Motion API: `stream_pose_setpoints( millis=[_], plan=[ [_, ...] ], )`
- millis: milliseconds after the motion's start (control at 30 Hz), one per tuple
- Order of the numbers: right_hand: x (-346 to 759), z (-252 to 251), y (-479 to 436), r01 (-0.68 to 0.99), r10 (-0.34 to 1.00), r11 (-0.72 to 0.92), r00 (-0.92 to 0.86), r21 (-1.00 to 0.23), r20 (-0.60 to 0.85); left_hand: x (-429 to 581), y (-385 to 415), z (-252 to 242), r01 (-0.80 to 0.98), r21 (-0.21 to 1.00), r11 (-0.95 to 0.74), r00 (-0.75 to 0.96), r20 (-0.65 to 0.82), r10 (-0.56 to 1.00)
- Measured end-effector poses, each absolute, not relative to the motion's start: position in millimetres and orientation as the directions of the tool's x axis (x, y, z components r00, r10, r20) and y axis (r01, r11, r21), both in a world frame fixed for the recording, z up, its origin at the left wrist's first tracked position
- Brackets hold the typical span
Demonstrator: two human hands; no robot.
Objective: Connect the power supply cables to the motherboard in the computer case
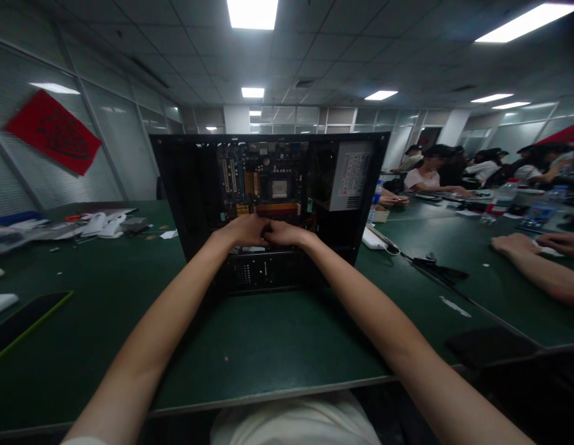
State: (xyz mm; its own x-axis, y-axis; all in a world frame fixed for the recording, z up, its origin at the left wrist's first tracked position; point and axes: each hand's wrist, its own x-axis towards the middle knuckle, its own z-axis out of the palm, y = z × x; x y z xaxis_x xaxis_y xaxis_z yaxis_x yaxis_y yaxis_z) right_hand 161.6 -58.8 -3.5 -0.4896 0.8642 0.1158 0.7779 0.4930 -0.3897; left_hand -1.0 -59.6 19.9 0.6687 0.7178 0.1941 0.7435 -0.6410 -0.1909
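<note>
An open black computer case (175, 204) stands upright on the green table in front of me. Inside it are a motherboard (280, 175) with a square metal processor, and a grey power supply (351, 176) at the upper right. Both of my hands reach into the lower middle of the case, below the memory slots (280, 210). My left hand (247, 230) has its fingers bent inward, and my right hand (287, 233) meets it fingertip to fingertip. Their fingers are closed around a small dark spot; what they hold, if anything, is too small and dark to name.
The green table (268, 346) carries white cables and scraps (105, 224) at the left and a green-edged black mat (31, 321). On the right lie a white power strip (372, 240), black cables (435, 269) and another person's hands (518, 244). Bottles (502, 201) and seated people are farther back.
</note>
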Motion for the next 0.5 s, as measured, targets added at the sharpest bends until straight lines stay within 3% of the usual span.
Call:
stream_pose_setpoints(
  millis=[133,267,500],
  plan=[
    [167,0,-49,0.708,0.822,0.554,-0.548,-0.437,0.154,-1,-62,22,0.738,-0.217,-0.639,0.675,0.217,0.705],
    [186,19,-48,0.567,0.724,0.683,-0.609,-0.460,0.324,-1,-65,28,0.739,-0.240,-0.629,0.668,0.376,0.642],
    [209,49,-76,0.588,0.643,0.757,-0.589,-0.287,0.489,-5,-70,37,0.778,-0.218,-0.589,0.591,0.572,0.569]
  ],
)
